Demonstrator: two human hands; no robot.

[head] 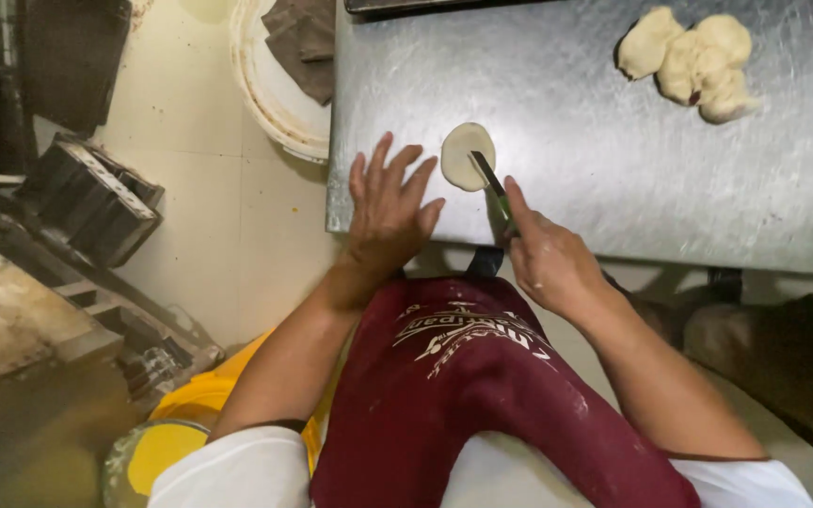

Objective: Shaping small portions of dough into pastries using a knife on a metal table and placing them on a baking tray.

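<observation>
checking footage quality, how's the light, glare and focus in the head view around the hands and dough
Head view: soft overhead light gives hazy glare on the steel table, strongest at its middle; the left hand, right hand, knife and flat dough disc read fairly sharp; the dough pile looks slightly overexposed; the dark racks at left are dim and stretched by wide-angle distortion.

Pale cream dough disc (467, 155), grey steel table (613, 169), maroon apron (463, 395), green-handled knife (494, 191).

pale dough lumps (698, 61) on the steel table (613, 160); white bucket (270, 99) on floor.
</observation>
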